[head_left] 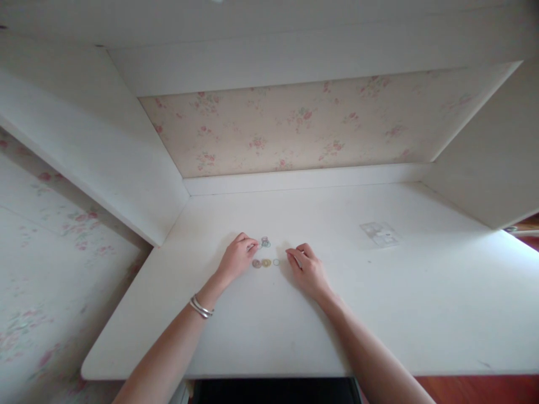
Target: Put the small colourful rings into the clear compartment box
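Several tiny coloured rings lie on a white desk (261,325) between my hands. Two rings (265,242), greenish and pinkish, sit close together by the fingertips of my left hand (236,259). It rests on the desk with fingers curled and pinched toward them; whether it grips one I cannot tell. Below them lie a pink ring (256,263), a yellow ring (266,262) and a pale ring (276,262) in a row. My right hand (307,269) lies on the desk just right of the pale ring, fingers loosely bent, apart from it.
A small clear plastic packet (379,233) lies on the desk to the right. White side panels (105,168) and a floral back wall (303,129) enclose the desk. A silver bracelet (201,307) is on my left wrist. The desk's front edge is near me.
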Demonstrator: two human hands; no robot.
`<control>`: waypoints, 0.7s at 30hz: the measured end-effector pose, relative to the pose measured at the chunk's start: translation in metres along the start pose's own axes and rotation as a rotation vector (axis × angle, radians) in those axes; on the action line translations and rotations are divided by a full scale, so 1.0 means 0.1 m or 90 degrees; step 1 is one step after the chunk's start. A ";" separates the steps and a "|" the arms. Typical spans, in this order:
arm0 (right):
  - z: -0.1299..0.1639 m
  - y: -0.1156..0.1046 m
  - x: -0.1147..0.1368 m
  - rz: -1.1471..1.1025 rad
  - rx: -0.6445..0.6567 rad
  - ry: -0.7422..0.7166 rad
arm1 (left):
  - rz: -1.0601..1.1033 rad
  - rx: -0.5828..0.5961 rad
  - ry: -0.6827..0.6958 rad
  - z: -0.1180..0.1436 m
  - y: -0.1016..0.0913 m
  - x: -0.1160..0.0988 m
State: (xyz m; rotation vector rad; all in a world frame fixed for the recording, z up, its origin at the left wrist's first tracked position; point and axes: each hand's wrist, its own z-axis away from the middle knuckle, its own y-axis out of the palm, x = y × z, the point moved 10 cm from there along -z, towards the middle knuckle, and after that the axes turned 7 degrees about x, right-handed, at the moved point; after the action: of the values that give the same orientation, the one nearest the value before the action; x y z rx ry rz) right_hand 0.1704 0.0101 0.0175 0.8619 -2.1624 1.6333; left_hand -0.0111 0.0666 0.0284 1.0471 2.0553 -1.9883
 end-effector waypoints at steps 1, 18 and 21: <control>0.00 0.00 0.00 -0.002 -0.003 0.000 | -0.007 -0.008 0.009 0.04 -0.02 -0.07; 0.00 -0.02 -0.03 -0.025 -0.004 0.011 | -0.142 0.128 0.077 0.16 0.44 -0.61; 0.00 -0.01 -0.03 -0.025 -0.002 0.011 | -0.150 0.130 0.076 0.18 0.44 -0.60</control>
State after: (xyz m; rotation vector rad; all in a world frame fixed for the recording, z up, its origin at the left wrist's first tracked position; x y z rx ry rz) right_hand 0.1734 0.0114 0.0163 0.8801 -2.1221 1.6134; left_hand 0.0510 0.0227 0.0189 1.0203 2.1615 -2.3473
